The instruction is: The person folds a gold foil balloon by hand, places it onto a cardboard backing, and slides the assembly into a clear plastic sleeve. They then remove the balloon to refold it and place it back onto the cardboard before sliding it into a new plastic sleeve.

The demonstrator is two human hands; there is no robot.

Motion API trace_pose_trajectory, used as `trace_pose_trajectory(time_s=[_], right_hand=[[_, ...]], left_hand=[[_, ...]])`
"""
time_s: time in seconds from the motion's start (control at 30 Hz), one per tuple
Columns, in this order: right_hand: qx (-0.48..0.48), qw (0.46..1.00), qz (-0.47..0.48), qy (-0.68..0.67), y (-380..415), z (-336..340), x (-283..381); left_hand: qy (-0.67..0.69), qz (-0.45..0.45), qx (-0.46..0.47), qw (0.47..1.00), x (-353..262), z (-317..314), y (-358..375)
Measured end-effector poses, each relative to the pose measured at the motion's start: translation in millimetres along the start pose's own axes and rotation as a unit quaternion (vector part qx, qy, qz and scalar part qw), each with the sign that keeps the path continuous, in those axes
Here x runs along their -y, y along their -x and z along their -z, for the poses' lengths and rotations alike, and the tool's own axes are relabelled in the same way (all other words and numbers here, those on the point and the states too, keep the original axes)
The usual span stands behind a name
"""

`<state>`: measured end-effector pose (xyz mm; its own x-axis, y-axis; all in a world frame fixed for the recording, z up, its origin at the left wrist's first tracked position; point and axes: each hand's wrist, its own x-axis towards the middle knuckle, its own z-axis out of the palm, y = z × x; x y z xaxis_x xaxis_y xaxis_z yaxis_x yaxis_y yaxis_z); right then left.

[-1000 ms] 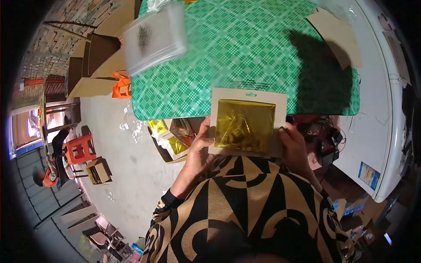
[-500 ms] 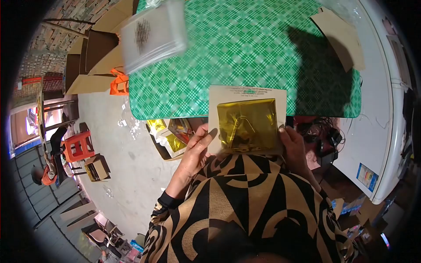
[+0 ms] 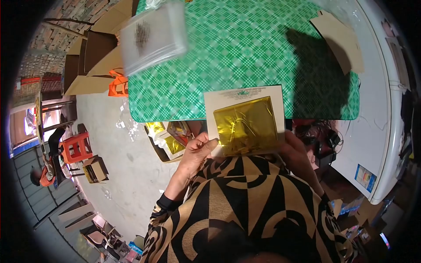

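A white card (image 3: 240, 94) with small printed text along its top is held before my body, tilted slightly. A shiny gold foil sheet (image 3: 247, 127) lies over most of it, creased on its left half. My left hand (image 3: 198, 153) pinches the card's lower left edge, thumb on the front. At the lower right edge, my right hand (image 3: 297, 150) is closed on the card, its fingertips partly hidden there. The card's upper part overlaps the front edge of the green checked tablecloth (image 3: 245, 52).
A stack of clear plastic sleeves (image 3: 153, 37) lies on the table's left, cardboard pieces (image 3: 340, 37) on its right. Below the table edge stands an open box (image 3: 164, 153) with gold packets. Black cables (image 3: 322, 136) are at right. A person (image 3: 47, 175) sits far left near a red stool (image 3: 76, 147).
The card and foil have tilted slightly and shifted a little left. My right thumb, which showed at the card's right edge, has moved lower and is less visible. My left hand still grips the card.
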<state>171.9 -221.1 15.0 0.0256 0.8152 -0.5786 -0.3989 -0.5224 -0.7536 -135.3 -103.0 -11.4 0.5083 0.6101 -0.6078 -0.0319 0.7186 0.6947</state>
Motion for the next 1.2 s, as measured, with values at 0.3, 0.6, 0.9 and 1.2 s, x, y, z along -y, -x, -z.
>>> trace_pose_trajectory(time_s=[0.3,0.6,0.9,1.2], right_hand=[[-0.023,1.000,-0.001,0.020,-6,-3,4],[-0.018,0.995,0.070,0.070,-14,1,4],[-0.077,0.970,0.086,0.215,-27,15,1],[-0.194,0.904,0.213,0.314,-25,3,23]], left_hand=[[0.081,-0.020,0.091,0.992,-6,0,6],[0.013,-0.012,0.049,0.999,-11,-8,-7],[-0.005,-0.027,0.027,0.999,-14,-10,-14],[0.070,-0.023,-0.025,0.997,-27,-33,-22]])
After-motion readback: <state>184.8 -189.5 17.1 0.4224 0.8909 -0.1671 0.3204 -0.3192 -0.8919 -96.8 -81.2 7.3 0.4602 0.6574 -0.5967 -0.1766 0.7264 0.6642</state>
